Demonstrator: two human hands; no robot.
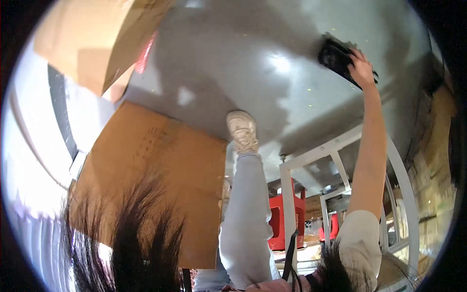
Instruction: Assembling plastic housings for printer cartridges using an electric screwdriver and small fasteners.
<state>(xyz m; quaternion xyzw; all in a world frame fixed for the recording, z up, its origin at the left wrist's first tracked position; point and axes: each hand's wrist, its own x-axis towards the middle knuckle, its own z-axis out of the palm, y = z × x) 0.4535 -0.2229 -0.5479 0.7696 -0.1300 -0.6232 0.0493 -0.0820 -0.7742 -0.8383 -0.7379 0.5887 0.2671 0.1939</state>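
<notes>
Left hand is out of view; its fingers cannot be judged. Cardboard box (155, 194) stands near the shoe (242, 130); a sidestep could catch it. Blurred black object (334, 56), apparently edge-gripped by right hand (361, 67), fingers bent, could slip floorward (214, 63).

The right arm (372, 160) is covered at its upper part by a short off-white sleeve (361, 238) with a plain hem; below that hem the arm and the right hand (361, 70) are left bare. Pale grey trousers (245, 209) are worn, loosely cut and lightly creased, with the leg ended at the ankle. The foot is clad in a beige shoe (242, 129), round-toed and laced in a similar tone. Pinkish fabric (258, 287) and a narrow black strap (290, 258) can be seen, and long, loose hair (146, 238) is worn.
</notes>
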